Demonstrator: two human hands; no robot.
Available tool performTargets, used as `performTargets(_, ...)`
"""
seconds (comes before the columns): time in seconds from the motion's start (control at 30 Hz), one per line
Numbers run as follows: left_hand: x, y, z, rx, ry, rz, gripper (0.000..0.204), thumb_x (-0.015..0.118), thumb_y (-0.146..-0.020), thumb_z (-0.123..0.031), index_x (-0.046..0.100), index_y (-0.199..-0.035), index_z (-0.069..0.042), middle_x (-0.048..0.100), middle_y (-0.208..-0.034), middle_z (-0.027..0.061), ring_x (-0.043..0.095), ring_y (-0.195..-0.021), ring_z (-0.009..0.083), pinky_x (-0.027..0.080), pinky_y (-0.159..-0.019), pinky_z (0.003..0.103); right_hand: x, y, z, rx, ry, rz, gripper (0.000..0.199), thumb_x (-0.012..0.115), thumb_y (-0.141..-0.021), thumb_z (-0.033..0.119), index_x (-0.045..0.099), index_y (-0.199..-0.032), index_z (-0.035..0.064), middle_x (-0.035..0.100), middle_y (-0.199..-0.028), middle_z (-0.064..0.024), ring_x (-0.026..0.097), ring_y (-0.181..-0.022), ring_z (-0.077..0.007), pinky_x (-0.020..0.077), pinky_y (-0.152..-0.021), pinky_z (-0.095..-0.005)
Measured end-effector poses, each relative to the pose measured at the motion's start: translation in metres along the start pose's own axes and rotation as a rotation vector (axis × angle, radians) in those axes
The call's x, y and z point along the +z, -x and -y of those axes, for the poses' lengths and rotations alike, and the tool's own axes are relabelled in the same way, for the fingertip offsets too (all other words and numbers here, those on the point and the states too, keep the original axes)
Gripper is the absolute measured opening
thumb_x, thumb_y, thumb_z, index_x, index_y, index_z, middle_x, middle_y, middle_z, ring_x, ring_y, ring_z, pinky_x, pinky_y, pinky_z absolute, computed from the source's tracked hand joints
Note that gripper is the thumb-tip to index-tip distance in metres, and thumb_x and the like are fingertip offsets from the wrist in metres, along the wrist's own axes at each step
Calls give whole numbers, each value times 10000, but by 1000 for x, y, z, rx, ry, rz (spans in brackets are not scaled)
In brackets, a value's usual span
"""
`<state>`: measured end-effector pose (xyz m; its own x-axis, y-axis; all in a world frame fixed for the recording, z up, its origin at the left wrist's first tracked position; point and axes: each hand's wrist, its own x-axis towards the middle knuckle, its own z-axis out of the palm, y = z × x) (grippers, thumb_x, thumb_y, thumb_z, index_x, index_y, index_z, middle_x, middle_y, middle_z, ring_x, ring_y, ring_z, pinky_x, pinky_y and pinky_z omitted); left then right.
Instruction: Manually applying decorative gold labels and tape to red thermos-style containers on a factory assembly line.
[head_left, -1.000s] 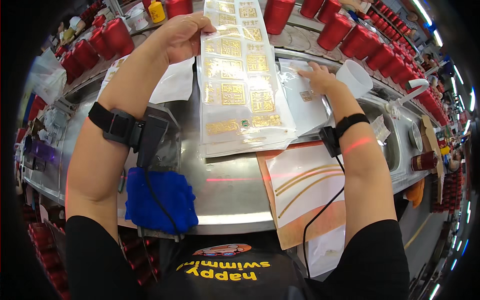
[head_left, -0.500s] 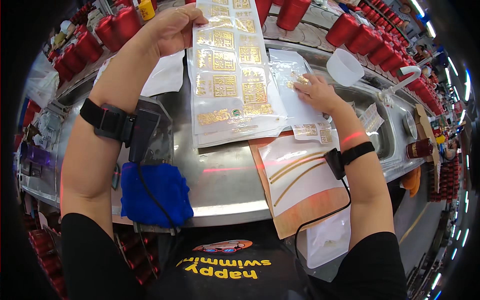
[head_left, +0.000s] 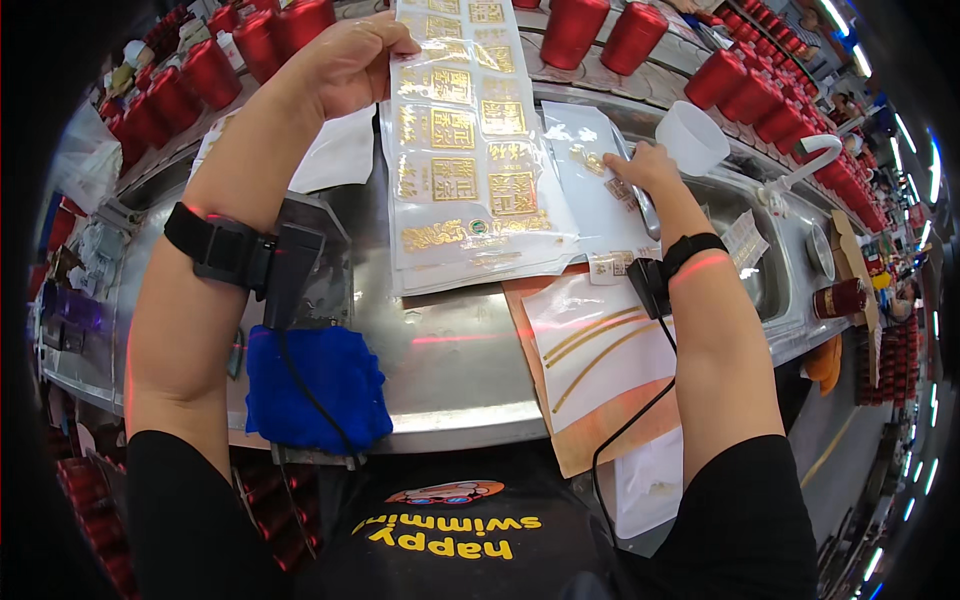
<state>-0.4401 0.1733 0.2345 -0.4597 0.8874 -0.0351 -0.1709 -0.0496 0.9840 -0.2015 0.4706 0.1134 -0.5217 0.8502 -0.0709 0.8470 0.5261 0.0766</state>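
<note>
My left hand (head_left: 358,62) pinches the left edge of a long stack of clear sticker sheets (head_left: 465,195) printed with gold characters and borders. To the right of that stack, my right hand (head_left: 648,168) has its fingers drawn together over a pale sheet (head_left: 570,125) carrying small gold stickers (head_left: 592,158). A slim silvery tool (head_left: 647,213) shows under that palm; whether the hand grips it is unclear. A cut piece of gold sticker (head_left: 610,266) lies below, beside a white sheet (head_left: 620,375) with curved gold strips (head_left: 598,335).
A folded blue cloth (head_left: 315,390) lies at the steel counter's (head_left: 440,375) front edge. At right are a white plastic bowl (head_left: 692,138), a sink (head_left: 765,290) and a tap (head_left: 815,155). Red canisters (head_left: 575,35) line the far side. An orange board (head_left: 590,430) supports the white sheet.
My right hand has shifted slightly up and right, and its forearm has swung inward over the counter. My left hand keeps its pinch on the sticker sheets. The view has shifted a little.
</note>
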Motion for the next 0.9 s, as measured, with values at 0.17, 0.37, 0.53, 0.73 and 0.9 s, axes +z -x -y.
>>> performTargets(0.17,0,0,1,15,2,-13,343,489,-829,-12,522,-1169,13,616,-1123,117,633,-979,228,495,-905,415,7,-36,-21,-91,-101,46,720,613,-729,588,618,-1122,-15,636,-1086,-229,615,-1031,-331,467,-890,-401)
performTargets(0.37,-11,-4,7,-36,-22,-63,365,481,-832,-14,522,-1194,-10,616,-1123,111,633,-975,224,500,-900,407,6,-39,-17,-201,-66,46,516,650,-726,445,672,-976,-6,665,-985,-225,642,-945,-338,485,-840,-395)
performTargets(0.53,-23,-18,13,-34,31,4,347,480,-835,-23,529,-1179,-24,619,-1103,106,636,-969,221,505,-891,405,15,-39,-16,-264,-267,-97,469,546,-843,318,559,-1248,81,582,-1187,-232,567,-1103,-350,440,-936,-429)
performTargets(0.73,-6,2,1,-28,-20,-46,349,481,-828,-18,529,-1174,-29,617,-1087,99,639,-966,219,513,-878,406,5,-55,21,-54,-97,-5,485,587,-803,349,567,-1258,182,512,-1319,-161,500,-1206,-332,374,-1004,-470)
performTargets(0.9,1,4,-3,-25,-10,-64,374,476,-807,6,531,-1175,-39,617,-1075,99,643,-954,231,522,-864,419,10,-72,16,-23,-167,-159,400,658,-738,322,661,-1120,203,654,-1111,-84,593,-1076,-241,382,-968,-434)
